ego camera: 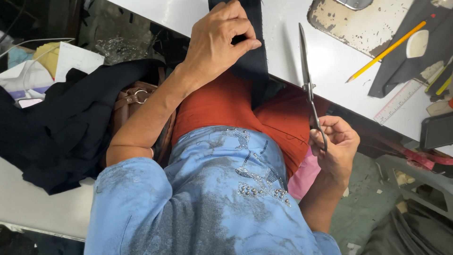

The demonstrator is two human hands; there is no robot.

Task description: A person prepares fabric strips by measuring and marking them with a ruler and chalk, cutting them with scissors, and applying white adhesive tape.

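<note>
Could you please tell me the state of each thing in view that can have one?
left hand: pinching the dark fabric strip, which hangs over the table edge
right hand: gripping the scissors by the handles
scissors: blades closed, pointing up across the table
yellow pencil: lying loose
ruler: lying flat
black cloth: piled, crumpled

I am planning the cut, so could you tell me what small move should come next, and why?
Probably bring the scissors across to the dark fabric strip. The left hand already pinches the strip at the table edge, while the right hand holds the scissors closed and apart from it.
</note>
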